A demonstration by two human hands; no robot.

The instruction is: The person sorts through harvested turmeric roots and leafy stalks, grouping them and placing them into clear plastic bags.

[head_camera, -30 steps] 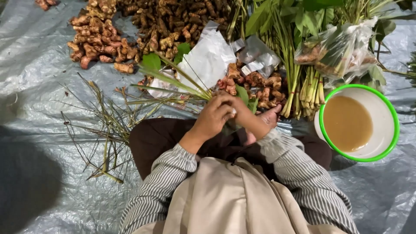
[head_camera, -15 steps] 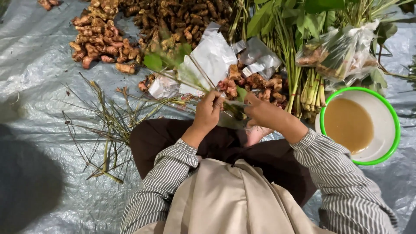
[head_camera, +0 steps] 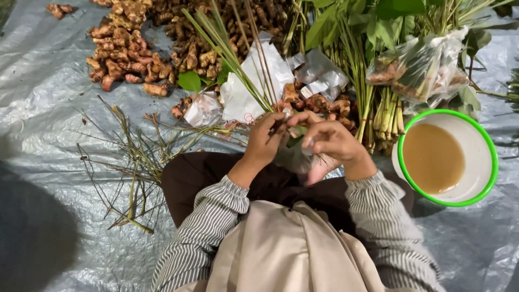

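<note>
Our two hands have come back together over our lap since a moment ago, when the right one had swung out to the side; now the left hand [head_camera: 268,141] and right hand [head_camera: 330,141] sit close, fingertips nearly meeting, both pinched on the base of a bunch of long green stalks [head_camera: 238,57] that fans up and away toward the far edge of the tarp [head_camera: 48,97]. The bunch now stands steeper than it did, which suggests we have gathered the stalks and are working at their bottom ends. Something pale and crumpled, perhaps a bit of plastic wrap, sits between our palms, though blur makes it hard to tell. The stalks look thin, stiff and grassy. Beyond them lie knobbly orange-brown roots [head_camera: 121,59] in a heap toward the far left of the grey, wrinkled tarp, with white crinkled bags [head_camera: 254,86] in front of them. Dry, wiry trimmings [head_camera: 135,162] are scattered to the left of our knee. Toward the right edge stands a round white bowl with a green rim [head_camera: 489,146], holding cloudy brown liquid, and behind it bundled pale stems [head_camera: 386,116] and leafy greens in clear bags [head_camera: 421,67].
</note>
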